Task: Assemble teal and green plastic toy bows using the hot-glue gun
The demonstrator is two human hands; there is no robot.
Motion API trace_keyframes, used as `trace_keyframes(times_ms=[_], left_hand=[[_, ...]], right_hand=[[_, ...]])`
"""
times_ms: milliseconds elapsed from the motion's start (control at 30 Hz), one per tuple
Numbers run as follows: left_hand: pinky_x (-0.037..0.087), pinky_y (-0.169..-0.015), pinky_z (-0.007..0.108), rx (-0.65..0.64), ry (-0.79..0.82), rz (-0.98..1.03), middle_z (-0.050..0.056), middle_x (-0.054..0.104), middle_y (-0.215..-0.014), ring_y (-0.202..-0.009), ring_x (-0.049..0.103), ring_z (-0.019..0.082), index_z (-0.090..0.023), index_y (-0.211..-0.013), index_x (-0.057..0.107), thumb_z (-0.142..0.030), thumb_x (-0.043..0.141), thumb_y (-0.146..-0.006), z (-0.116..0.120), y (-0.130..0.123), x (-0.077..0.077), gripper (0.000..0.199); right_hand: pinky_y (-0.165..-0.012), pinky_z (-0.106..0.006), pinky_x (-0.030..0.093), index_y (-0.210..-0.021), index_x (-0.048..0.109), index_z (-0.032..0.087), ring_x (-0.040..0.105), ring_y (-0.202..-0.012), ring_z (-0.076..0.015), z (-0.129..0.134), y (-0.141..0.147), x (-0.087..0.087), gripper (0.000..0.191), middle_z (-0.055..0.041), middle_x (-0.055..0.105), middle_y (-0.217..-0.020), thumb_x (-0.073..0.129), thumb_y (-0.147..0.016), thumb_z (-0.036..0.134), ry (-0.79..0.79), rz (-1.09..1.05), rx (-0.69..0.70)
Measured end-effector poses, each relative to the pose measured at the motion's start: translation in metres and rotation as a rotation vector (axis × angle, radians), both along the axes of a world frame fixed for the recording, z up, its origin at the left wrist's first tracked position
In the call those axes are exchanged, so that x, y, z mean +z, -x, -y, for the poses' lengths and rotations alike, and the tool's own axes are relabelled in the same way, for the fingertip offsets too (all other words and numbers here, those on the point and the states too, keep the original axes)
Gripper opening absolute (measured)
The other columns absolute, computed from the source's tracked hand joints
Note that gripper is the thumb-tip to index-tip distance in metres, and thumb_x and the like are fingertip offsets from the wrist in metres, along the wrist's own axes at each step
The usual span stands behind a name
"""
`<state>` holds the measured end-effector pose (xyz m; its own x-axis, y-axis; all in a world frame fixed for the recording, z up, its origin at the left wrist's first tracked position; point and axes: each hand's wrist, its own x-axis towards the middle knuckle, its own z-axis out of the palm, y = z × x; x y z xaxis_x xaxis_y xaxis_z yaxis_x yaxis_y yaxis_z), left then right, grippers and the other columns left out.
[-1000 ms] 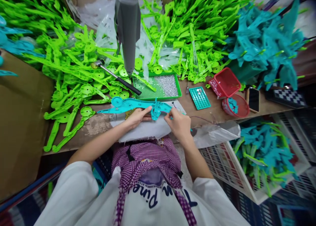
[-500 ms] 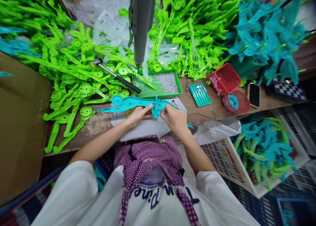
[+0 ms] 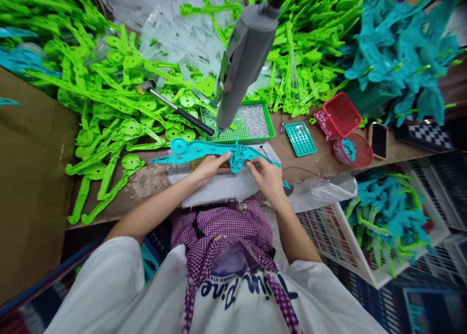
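Observation:
A long turquoise plastic part (image 3: pixel 204 150) lies level in front of me, with a round disc at its left end and a ribbed block at mid-length. My left hand (image 3: pixel 212 168) is closed on its lower edge, thumb on top just left of the block. My right hand (image 3: pixel 268 176) is closed too, thumb and finger pinching at the part just right of the block; anything small between those fingertips is hidden. Under both hands is a white cloth (image 3: pixel 222 190) at the bench edge. A grey electric screwdriver (image 3: pixel 246 56) hangs tip-down beyond the part.
Behind the part stands a green tray (image 3: pixel 270 129) of small metal screws, a hammer (image 3: pixel 182 112) resting at its left. Bright green plastic parts (image 3: pixel 120 100) heap up left and behind. Rightward are a teal tray (image 3: pixel 301 139), red baskets (image 3: pixel 352 151), a phone (image 3: pixel 377 140) and a white crate (image 3: pixel 337 246).
The hanging screwdriver has swung right and nearer, now tilted. My right fingers have loosened a little from a tighter curl beside the block. The view has shifted slightly; the left grip looks the same.

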<state>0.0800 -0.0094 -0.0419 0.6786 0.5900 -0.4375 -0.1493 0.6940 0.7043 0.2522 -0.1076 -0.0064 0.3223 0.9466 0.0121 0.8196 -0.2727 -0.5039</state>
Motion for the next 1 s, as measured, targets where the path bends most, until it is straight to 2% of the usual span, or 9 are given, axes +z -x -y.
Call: trace_keyframes(times_ms=[233,400,533,733,1000], left_hand=[[0.053,-0.100,0.045,-0.011,0.077,0.038,0.011,0.079,-0.093,-0.104,0.071,0.026,-0.016,-0.089,0.078,-0.031,0.078,-0.084,-0.006,0.003,0.000,0.015],[0.049,-0.106,0.045,-0.049,0.095,0.045,0.010,0.079,-0.095,-0.107,0.070,0.026,-0.014,-0.087,0.078,-0.021,0.083,-0.074,-0.008,0.006,0.003,0.016],[0.048,-0.107,0.045,-0.095,0.091,0.017,0.008,0.078,-0.089,-0.103,0.071,0.025,-0.014,-0.083,0.078,-0.013,0.082,-0.068,-0.010,0.007,0.001,0.015],[0.052,-0.102,0.040,0.028,0.086,-0.011,0.006,0.076,-0.085,-0.093,0.071,0.021,-0.014,-0.082,0.076,-0.008,0.081,-0.066,-0.007,0.005,0.000,0.018],[0.050,-0.103,0.040,-0.002,0.043,0.019,0.005,0.076,-0.087,-0.097,0.070,0.021,-0.015,-0.084,0.075,-0.008,0.081,-0.065,-0.005,0.006,0.006,0.021]], right_hand=[[-0.061,-0.029,0.036,-0.085,0.068,0.019,0.063,-0.062,-0.0203,-0.001,0.001,0.001,0.033,-0.0044,0.068,-0.063,0.050,-0.091,0.047,0.054,0.024,-0.081],[-0.060,-0.029,0.032,-0.084,0.065,0.021,0.060,-0.060,-0.0196,-0.005,0.003,0.005,0.029,-0.0034,0.067,-0.064,0.048,-0.091,0.044,0.115,-0.002,-0.061],[-0.062,-0.029,0.030,-0.084,0.064,0.021,0.060,-0.063,-0.0202,-0.007,0.001,0.007,0.027,-0.0038,0.068,-0.066,0.048,-0.091,0.041,0.159,-0.006,-0.038],[-0.062,-0.029,0.029,-0.084,0.063,0.022,0.058,-0.062,-0.0193,-0.006,0.000,0.006,0.026,-0.0030,0.065,-0.065,0.046,-0.093,0.040,0.162,0.005,-0.034],[-0.061,-0.030,0.024,-0.087,0.063,0.022,0.058,-0.068,-0.0208,-0.014,-0.002,0.011,0.024,-0.0052,0.070,-0.075,0.044,-0.096,0.034,0.235,0.124,0.100]])
